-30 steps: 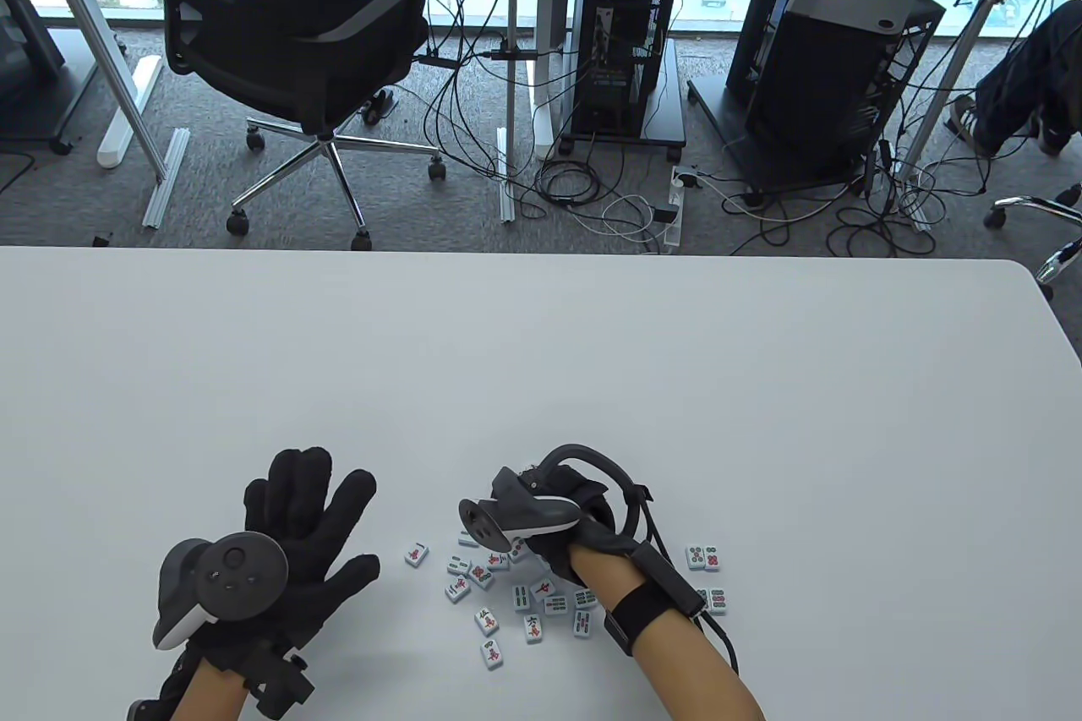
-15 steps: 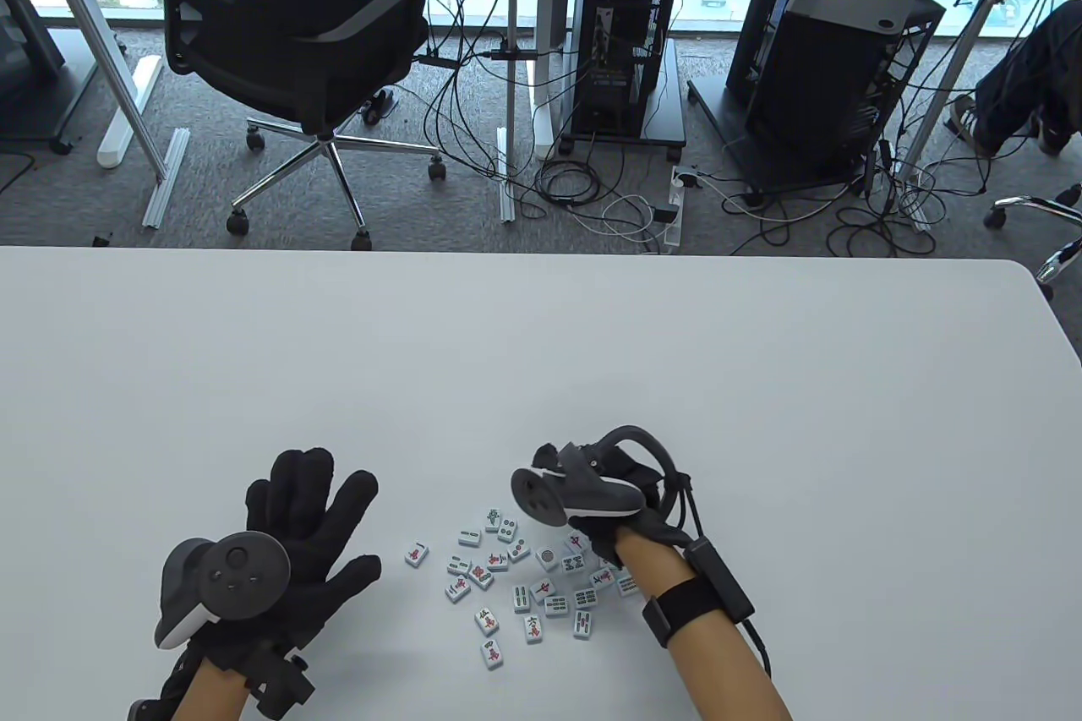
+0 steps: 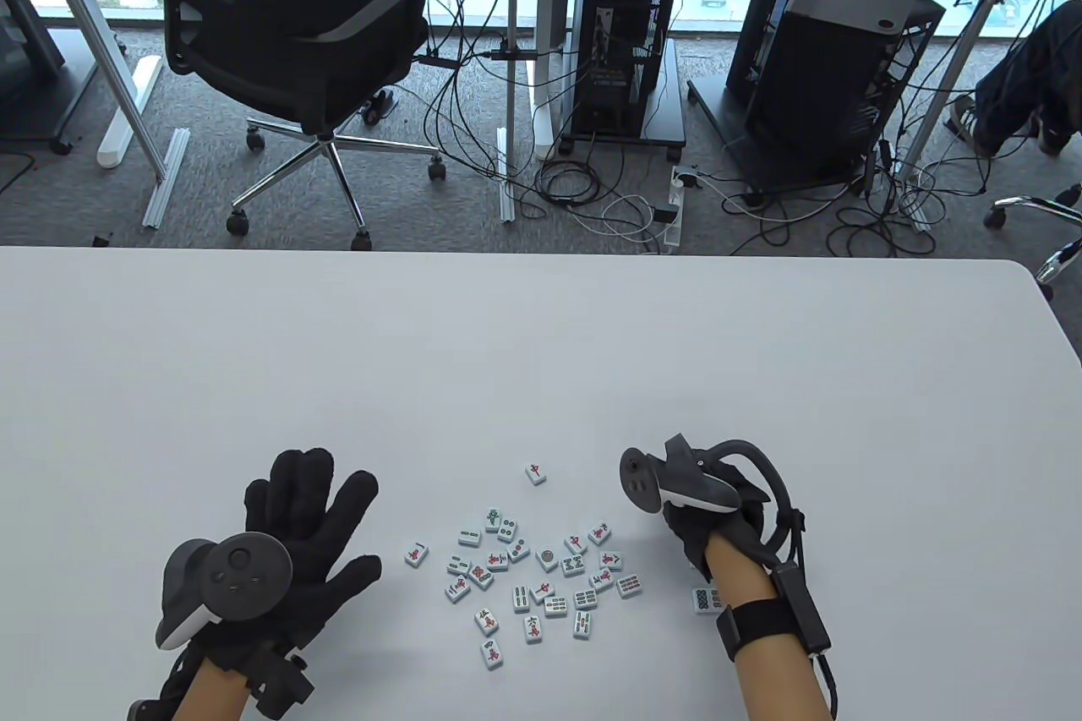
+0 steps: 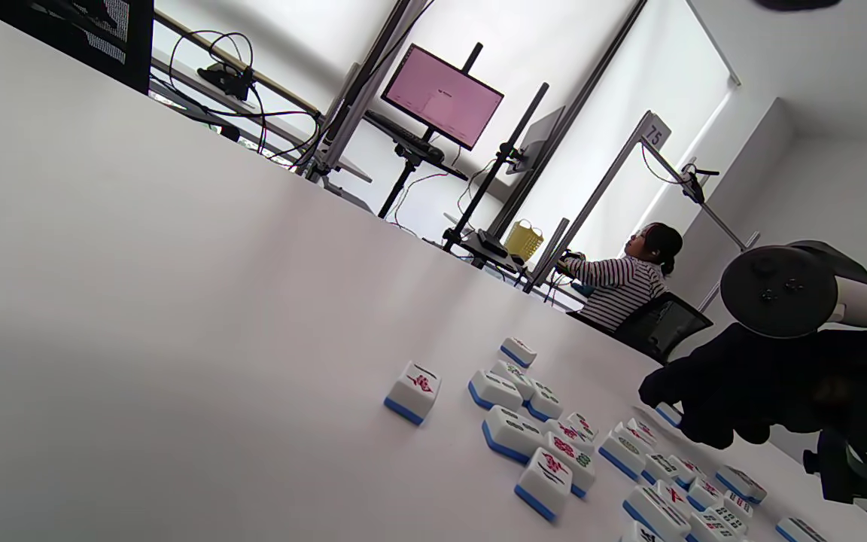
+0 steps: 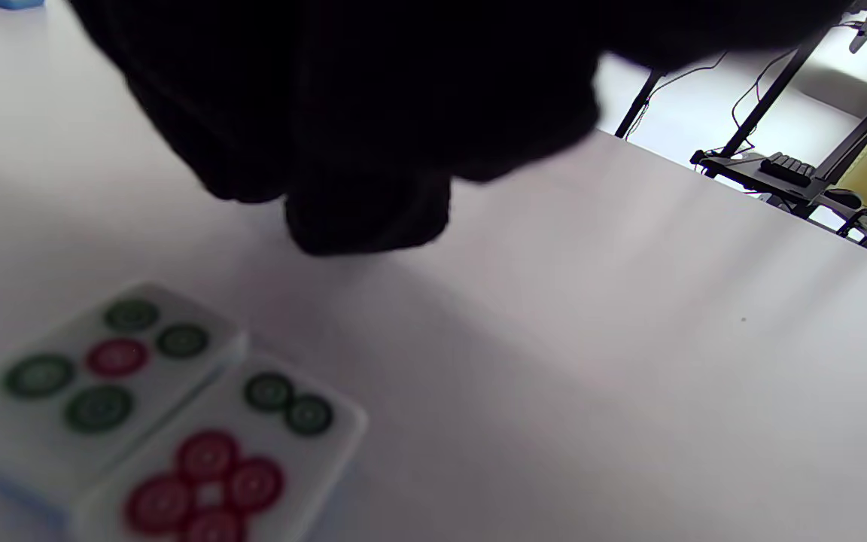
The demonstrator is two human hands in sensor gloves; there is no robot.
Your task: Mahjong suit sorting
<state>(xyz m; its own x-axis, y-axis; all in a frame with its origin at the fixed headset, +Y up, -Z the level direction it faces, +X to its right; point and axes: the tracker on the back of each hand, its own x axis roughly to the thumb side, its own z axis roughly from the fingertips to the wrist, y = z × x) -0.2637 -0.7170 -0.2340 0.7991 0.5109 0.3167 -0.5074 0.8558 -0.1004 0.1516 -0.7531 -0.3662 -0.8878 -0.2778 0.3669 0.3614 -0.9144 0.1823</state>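
Several small white mahjong tiles (image 3: 524,577) lie face up in a loose heap near the white table's (image 3: 541,349) front edge, also seen in the left wrist view (image 4: 554,452). One tile (image 3: 535,472) sits apart behind the heap. My left hand (image 3: 308,514) lies flat left of the heap, fingers spread, holding nothing. My right hand (image 3: 702,527) hovers right of the heap with fingers (image 4: 704,399) curled downward; whether they hold a tile is hidden. Just under its dark fingers (image 5: 366,203) lie two dot tiles (image 5: 114,354) (image 5: 230,459) side by side. Another tile (image 3: 706,598) shows beside the right wrist.
Beyond the table's far edge (image 3: 541,254) stand an office chair (image 3: 296,53), computer towers and tangled cables on the floor. In the left wrist view a seated person (image 4: 622,278) and a monitor (image 4: 441,94) are far in the background.
My right hand has travelled right, from over the heap to the spot beside it, uncovering the heap's right-hand tiles and the lone tile behind. The left hand has stayed still.
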